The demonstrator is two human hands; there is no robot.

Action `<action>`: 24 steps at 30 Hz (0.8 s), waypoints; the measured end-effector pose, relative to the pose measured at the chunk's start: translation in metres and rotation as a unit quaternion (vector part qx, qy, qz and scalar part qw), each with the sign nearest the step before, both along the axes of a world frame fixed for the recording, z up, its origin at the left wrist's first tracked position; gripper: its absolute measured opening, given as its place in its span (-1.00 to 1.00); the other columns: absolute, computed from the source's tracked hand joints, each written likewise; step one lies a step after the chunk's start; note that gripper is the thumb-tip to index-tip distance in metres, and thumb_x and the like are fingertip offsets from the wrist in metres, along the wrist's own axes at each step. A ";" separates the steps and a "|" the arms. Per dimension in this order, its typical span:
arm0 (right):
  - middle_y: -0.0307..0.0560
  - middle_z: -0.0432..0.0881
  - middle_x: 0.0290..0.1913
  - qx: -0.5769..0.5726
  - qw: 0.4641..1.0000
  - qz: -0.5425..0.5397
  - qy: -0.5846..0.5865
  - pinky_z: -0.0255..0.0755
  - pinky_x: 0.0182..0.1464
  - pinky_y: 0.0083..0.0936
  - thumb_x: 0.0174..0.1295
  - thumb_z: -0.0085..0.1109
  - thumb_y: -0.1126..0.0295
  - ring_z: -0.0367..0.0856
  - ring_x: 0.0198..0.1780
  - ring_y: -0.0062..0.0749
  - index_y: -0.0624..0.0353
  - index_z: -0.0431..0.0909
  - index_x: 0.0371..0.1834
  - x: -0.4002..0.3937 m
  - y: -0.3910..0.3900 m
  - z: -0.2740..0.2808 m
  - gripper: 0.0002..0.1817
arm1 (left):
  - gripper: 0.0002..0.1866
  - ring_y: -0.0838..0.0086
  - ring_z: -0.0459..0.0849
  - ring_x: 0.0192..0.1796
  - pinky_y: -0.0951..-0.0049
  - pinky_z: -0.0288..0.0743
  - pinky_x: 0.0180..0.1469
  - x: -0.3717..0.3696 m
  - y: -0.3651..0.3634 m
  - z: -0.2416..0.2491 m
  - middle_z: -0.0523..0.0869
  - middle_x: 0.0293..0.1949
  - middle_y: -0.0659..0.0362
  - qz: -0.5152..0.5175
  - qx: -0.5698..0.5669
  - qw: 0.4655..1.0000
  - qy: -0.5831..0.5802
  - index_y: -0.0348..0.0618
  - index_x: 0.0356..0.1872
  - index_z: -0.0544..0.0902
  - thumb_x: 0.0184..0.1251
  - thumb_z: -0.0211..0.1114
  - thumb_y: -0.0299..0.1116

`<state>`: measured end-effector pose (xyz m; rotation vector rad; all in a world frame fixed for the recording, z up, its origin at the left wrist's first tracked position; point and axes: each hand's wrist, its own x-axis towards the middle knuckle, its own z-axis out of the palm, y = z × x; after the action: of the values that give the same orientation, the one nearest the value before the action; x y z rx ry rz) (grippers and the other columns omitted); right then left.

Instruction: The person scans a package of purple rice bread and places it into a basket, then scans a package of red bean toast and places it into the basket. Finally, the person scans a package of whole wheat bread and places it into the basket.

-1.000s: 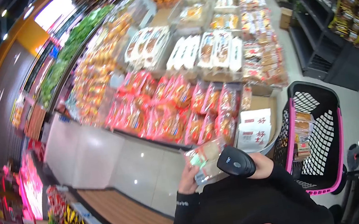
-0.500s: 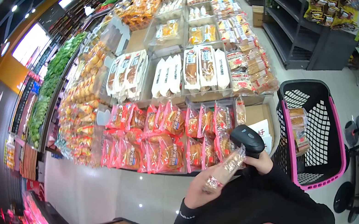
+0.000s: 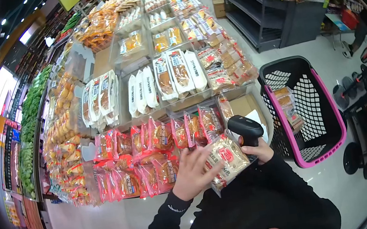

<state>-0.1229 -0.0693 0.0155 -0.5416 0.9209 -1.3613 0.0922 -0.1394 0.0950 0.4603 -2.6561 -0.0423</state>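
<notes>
A black handheld scanner is gripped in my right hand, its head over the edge of the display. Just left of it is a clear plastic bread package with a red round label, its printed face turned up. My left hand has its fingers spread across the left side of this package. The package's right edge meets the scanner and right hand; whether the right fingers also hold it is hidden. Beyond both hands lie red-wrapped breads in rows.
A black basket with a pink rim stands at the right, holding packaged bread. White-wrapped loaves fill trays farther back. Dark shelving is at the upper right. A person is at the far right.
The package has turned from edge-on to show its labelled face. My left hand's fingers have opened out over it. The view has shifted, so the display and basket appear farther left.
</notes>
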 end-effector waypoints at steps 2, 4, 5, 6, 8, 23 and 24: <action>-0.27 0.42 -0.25 -0.006 0.996 -0.065 0.053 0.27 -0.12 -0.60 -0.10 0.23 0.46 0.39 -0.20 -0.60 0.18 0.36 -0.16 0.005 0.006 0.005 -0.61 | -0.54 0.14 0.30 0.06 0.15 0.12 0.11 -0.003 0.001 -0.012 0.32 0.02 0.00 0.020 0.010 0.999 0.023 0.14 -0.09 0.48 -0.12 0.18 -0.50; -0.27 0.42 -0.25 -0.006 0.994 -0.090 0.064 0.26 -0.10 -0.61 -0.12 0.23 0.51 0.39 -0.18 -0.60 0.17 0.36 -0.14 0.007 0.011 0.011 -0.59 | -0.47 0.04 0.25 0.07 0.19 0.15 0.10 -0.011 0.007 -0.025 0.28 0.04 -0.06 0.194 0.059 0.973 0.114 0.04 0.01 0.41 -0.10 0.17 -0.57; -0.27 0.42 -0.25 -0.016 0.991 -0.110 0.071 0.27 -0.11 -0.61 -0.12 0.22 0.53 0.39 -0.18 -0.60 0.18 0.36 -0.14 0.008 0.013 0.012 -0.59 | -0.44 0.07 0.32 0.04 0.29 0.24 0.04 -0.016 0.011 -0.026 0.26 0.04 -0.08 0.238 0.067 0.960 0.129 -0.13 0.09 0.30 -0.06 0.15 -0.60; -0.27 0.42 -0.24 -0.027 0.988 -0.129 0.077 0.27 -0.11 -0.62 -0.12 0.22 0.55 0.39 -0.18 -0.60 0.18 0.36 -0.14 0.008 0.014 0.013 -0.59 | -0.44 0.07 0.32 0.04 0.29 0.24 0.04 -0.020 0.014 -0.029 0.26 0.04 -0.08 0.235 0.066 0.961 0.129 -0.13 0.09 0.30 -0.06 0.15 -0.60; -0.25 0.40 -0.26 -0.024 0.988 -0.138 0.068 0.26 -0.11 -0.60 -0.15 0.21 0.55 0.37 -0.18 -0.57 0.18 0.35 -0.15 0.009 0.017 0.015 -0.58 | -0.41 0.30 0.44 -0.06 0.38 0.25 0.03 -0.025 0.020 -0.042 0.33 -0.01 -0.05 0.272 0.357 0.846 0.288 -0.30 0.07 0.26 -0.10 0.21 -0.58; -0.17 0.43 -0.14 -0.078 0.979 -0.104 0.158 0.27 -0.05 -0.56 -0.11 0.17 0.56 0.37 -0.08 -0.51 0.23 0.31 -0.01 0.010 0.018 0.009 -0.51 | -0.50 0.43 0.38 0.06 0.40 0.29 0.07 -0.004 0.031 -0.078 0.34 0.06 0.09 0.089 0.807 0.446 0.377 -0.29 0.15 0.09 0.17 0.00 -0.52; -0.15 0.43 -0.13 -0.075 0.980 -0.104 0.153 0.28 -0.06 -0.55 -0.11 0.15 0.58 0.37 -0.06 -0.48 0.24 0.30 0.00 0.008 0.021 0.008 -0.50 | -0.52 0.45 0.39 0.04 0.41 0.32 0.04 -0.009 0.030 -0.075 0.36 0.03 0.09 0.072 0.798 0.455 0.389 -0.30 0.12 0.13 0.17 0.03 -0.51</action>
<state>-0.1151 -0.0484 0.0234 -0.8049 1.1543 -1.5718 0.0832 -0.1096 0.0198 0.8201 -0.8486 -2.1373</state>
